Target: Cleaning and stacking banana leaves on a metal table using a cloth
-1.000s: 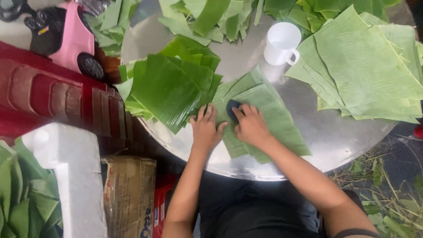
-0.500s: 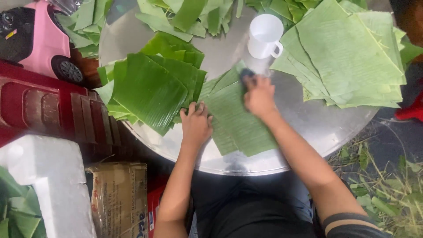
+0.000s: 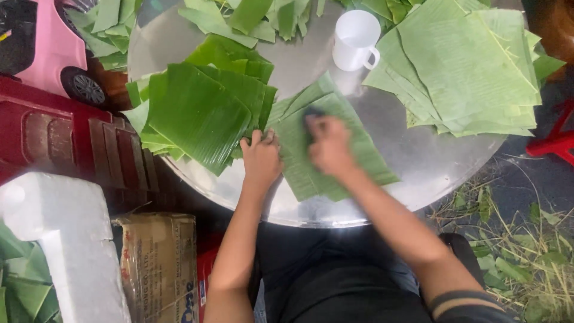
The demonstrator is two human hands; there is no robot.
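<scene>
Wiping step: right hand (image 3: pixel 330 145), blurred, fingers curled on a dark cloth (image 3: pixel 312 113), presses it onto the leaf (image 3: pixel 353 157) beneath. Left hand (image 3: pixel 260 157) lies flat, open, pinning the leaf's near-left edge, holding nothing. Next stroke likely needs that hold kept. White mug (image 3: pixel 354 39) beyond right hand; contents not visible.

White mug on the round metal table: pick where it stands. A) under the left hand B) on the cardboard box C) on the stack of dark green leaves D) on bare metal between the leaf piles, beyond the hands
D: the white mug stands upright on the bare metal table, between the dark green leaf stack and the pale leaf pile, beyond both hands.
</scene>
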